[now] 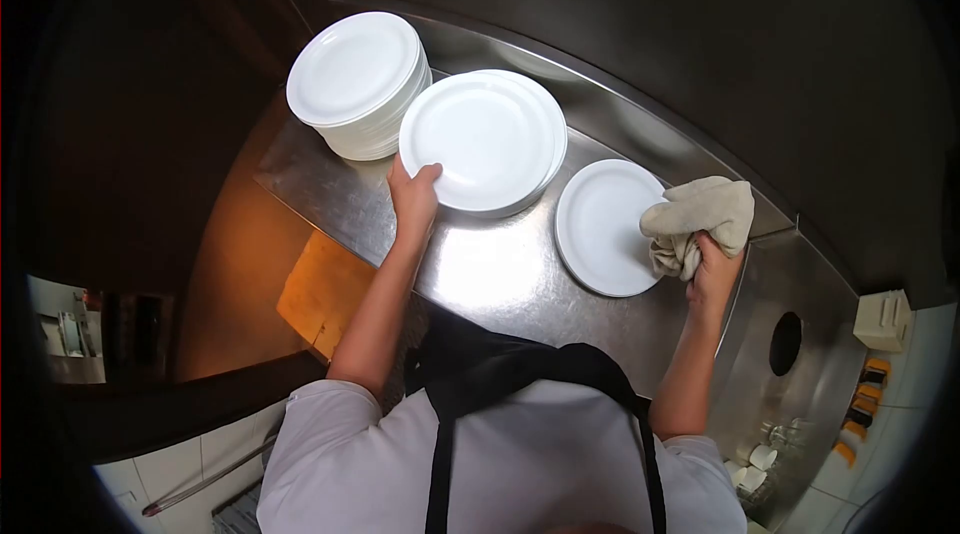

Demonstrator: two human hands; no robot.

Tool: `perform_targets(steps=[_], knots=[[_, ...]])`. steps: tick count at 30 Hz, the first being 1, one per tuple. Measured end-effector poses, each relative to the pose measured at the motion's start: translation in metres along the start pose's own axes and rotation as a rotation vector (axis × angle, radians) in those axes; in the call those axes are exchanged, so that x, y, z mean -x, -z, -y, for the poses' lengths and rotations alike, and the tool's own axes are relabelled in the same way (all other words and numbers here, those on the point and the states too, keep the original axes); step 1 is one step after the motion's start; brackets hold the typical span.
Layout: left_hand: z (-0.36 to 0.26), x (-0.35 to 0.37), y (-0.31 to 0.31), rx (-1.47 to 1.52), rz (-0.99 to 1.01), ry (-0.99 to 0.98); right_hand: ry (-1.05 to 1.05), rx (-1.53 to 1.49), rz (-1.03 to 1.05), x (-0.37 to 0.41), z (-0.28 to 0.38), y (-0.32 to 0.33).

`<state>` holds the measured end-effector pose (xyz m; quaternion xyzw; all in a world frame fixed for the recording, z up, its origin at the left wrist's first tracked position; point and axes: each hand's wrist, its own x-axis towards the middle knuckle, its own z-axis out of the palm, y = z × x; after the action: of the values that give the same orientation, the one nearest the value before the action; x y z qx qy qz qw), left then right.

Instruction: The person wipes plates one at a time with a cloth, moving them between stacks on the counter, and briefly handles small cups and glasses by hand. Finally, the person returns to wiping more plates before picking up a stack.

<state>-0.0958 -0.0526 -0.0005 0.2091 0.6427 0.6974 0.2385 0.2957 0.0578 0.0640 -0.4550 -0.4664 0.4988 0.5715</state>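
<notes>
My left hand (pixel 413 196) grips the near left rim of a white plate (pixel 480 139), thumb on top and fingers underneath. This plate lies over at least one more white plate (pixel 556 129), slightly offset; whether they touch is hard to see. A bunched beige cloth (pixel 700 219) is in my right hand (pixel 713 274), whose fingers are wrapped into it. The cloth is over the right edge of another white plate (pixel 605 229) on the steel counter (pixel 490 274). To the left stands a tall stack of white plates (pixel 355 74).
A raised steel edge (pixel 600 84) runs along the back of the counter. On the right are a round dark hole (pixel 786 344) in the steel, a whitish box (pixel 882 321) and several small white cups (pixel 763 458). An orange-lit panel (pixel 325 289) lies below left.
</notes>
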Motion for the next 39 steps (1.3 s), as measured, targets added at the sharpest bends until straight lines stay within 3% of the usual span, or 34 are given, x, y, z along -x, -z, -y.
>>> perform_targets(steps=[2, 5, 6, 9, 11, 13, 15, 16, 19, 20, 22, 23, 24, 26, 29, 31, 33, 37, 38, 39], knots=[[0.007, -0.003, -0.007, -0.038, 0.039, 0.033, 0.002, 0.028, -0.014, 0.0, -0.009, 0.009], [0.02, -0.002, -0.018, -0.377, -0.119, 0.044, 0.053, 0.136, -0.029, -0.001, -0.017, 0.014], [0.011, 0.008, -0.023, -0.467, -0.231, -0.075, 0.075, 0.187, -0.037, -0.001, -0.018, 0.015], [-0.012, 0.063, -0.025, -0.583, -0.124, -0.48, 0.285, 0.698, -0.051, -0.003, -0.012, -0.006], [0.002, 0.108, -0.038, -0.168, 0.32, 0.008, 0.362, 0.817, 0.213, -0.033, -0.056, 0.002], [0.012, 0.131, -0.055, -0.274, 0.701, 0.403, 0.255, 1.157, 0.283, -0.034, -0.089, -0.021], [0.021, 0.149, -0.077, -0.225, 0.789, 0.531, 0.354, 1.342, 0.37, -0.03, -0.095, -0.048], [0.033, 0.15, -0.085, -0.31, 0.861, 0.456, 0.35, 1.231, 0.463, -0.025, -0.096, -0.057], [0.07, 0.154, -0.104, 0.084, 0.797, 0.488, 0.374, 1.067, 0.819, 0.006, -0.086, -0.067], [0.077, 0.15, -0.104, 0.16, 0.826, 0.603, 0.315, 0.994, 0.884, 0.018, -0.079, -0.061], [0.088, 0.148, -0.1, -0.052, 0.772, 0.118, 0.227, 0.959, 0.996, 0.042, -0.058, -0.037], [0.087, 0.149, -0.1, -0.076, 0.759, 0.086, 0.183, 0.938, 1.054, 0.048, -0.05, -0.023], [0.087, 0.149, -0.1, -0.101, 0.744, 0.053, 0.158, 1.018, 1.027, 0.048, -0.043, -0.008], [0.058, 0.146, -0.1, 0.0, 0.778, 0.402, 0.109, 1.168, 0.963, 0.045, -0.033, 0.022], [0.045, 0.145, -0.102, -0.008, 0.807, 0.537, 0.358, 1.544, 0.802, 0.002, -0.055, 0.033], [0.045, 0.143, -0.101, -0.057, 0.828, 0.563, 0.333, 1.54, 0.544, -0.023, -0.074, -0.004], [0.045, 0.141, -0.1, -0.056, 0.845, 0.588, 0.42, 1.425, 0.426, -0.036, -0.103, -0.038], [0.06, 0.138, -0.097, -0.026, 0.836, 0.652, 0.43, 1.109, 0.729, 0.004, -0.105, -0.091], [0.086, 0.135, -0.094, 0.113, 0.823, 0.76, 0.402, 0.983, 0.79, 0.022, -0.098, -0.084], [0.085, 0.133, -0.091, -0.092, 0.855, 0.384, 0.377, 0.858, 0.853, 0.04, -0.092, -0.077]])
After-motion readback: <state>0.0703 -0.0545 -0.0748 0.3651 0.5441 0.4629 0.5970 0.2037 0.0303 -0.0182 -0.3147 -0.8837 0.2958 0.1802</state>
